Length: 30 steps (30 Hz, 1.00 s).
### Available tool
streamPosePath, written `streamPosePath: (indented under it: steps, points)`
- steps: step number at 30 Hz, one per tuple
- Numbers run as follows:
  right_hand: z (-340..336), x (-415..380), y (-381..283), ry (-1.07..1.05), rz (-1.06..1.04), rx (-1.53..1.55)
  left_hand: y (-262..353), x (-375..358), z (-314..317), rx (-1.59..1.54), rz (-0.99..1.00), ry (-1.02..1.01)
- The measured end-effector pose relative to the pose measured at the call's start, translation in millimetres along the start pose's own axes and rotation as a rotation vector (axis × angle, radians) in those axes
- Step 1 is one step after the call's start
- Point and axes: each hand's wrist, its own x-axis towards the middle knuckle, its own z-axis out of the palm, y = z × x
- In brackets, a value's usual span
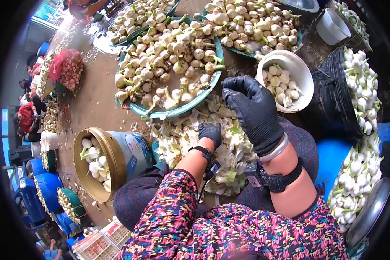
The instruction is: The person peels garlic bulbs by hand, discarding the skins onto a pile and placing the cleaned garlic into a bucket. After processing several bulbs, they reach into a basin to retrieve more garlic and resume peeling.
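My right hand (258, 115), in a black glove, is raised just left of a white bucket (305, 80) holding several peeled garlic bulbs (281, 82). Its fingers curl in toward the thumb, and whatever they may hold is hidden. Lower down, my left hand (210, 133) in a dark glove reaches over a heap of garlic peelings (234, 151) between my knees. The fingers of that hand point away from me, and their tips do not show. Beyond the heap, a round green-rimmed tub (171, 113) is loaded with unpeeled garlic bulbs (177, 47).
A paint bucket (125, 151) with trimmed white bulbs lies tipped at left. At right stand a black basket (333, 86) and more piled white bulbs (353, 177). Further tubs of garlic (255, 26) are at the back. Other people (28, 117) sit far left.
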Motion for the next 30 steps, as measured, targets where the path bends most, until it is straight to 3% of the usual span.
streamPosePath:
  steps: [3,4,7,9,11,12,13,15,19,20,21,23,24,26,27,28,29,30]
  points:
    - [-3,2,2,0.031,-0.021,0.036,0,-6,-6,-0.059,-0.005,-0.141]
    - [-6,3,-3,0.014,0.042,0.061,-4,-17,-9,-0.282,0.003,-0.011]
    - [-7,3,-5,-0.017,-0.023,0.001,-12,-64,-25,-0.944,0.113,0.308]
    - [-8,2,10,-0.145,0.103,-0.026,-18,-95,-40,-1.357,0.262,0.343]
    - [1,-8,21,-0.274,0.006,-0.310,-24,-132,-57,-1.453,0.279,0.458]
    - [8,-21,4,-0.404,0.214,-0.253,-30,-146,-63,-1.343,0.297,0.540]
    - [16,-33,6,-0.459,0.279,-0.270,-32,-166,-65,-1.362,0.269,0.602]
    - [24,-48,36,-0.551,0.306,0.073,-26,-212,-88,-1.793,0.311,0.497]
    - [30,-60,7,-0.622,0.323,0.167,-49,-251,-80,-2.040,0.532,0.752]
    - [31,-60,3,-0.674,0.308,0.111,-46,-260,-88,-2.049,0.351,0.738]
    - [35,-64,-2,-0.725,0.320,0.105,-47,-262,-88,-2.050,0.362,0.751]
    - [44,-74,-11,-0.785,0.350,0.122,-50,-262,-83,-1.704,0.401,0.694]
    - [48,-77,-11,-0.783,0.345,0.113,-64,-258,-78,-0.879,0.479,0.941]
    - [55,-80,-4,-0.703,0.198,0.102,-60,-264,-81,-1.038,0.469,0.938]
    - [62,-83,0,-0.628,-0.152,0.046,-57,-268,-86,-1.195,0.448,0.920]
    - [63,-84,-1,-0.614,-0.272,0.003,-60,-264,-85,-0.909,0.453,1.112]
    - [65,-86,-6,-0.597,-0.392,-0.037,-62,-265,-89,-0.904,0.461,1.120]
    - [70,-89,-13,-0.580,-0.401,0.060,-65,-267,-94,-0.701,0.462,1.210]
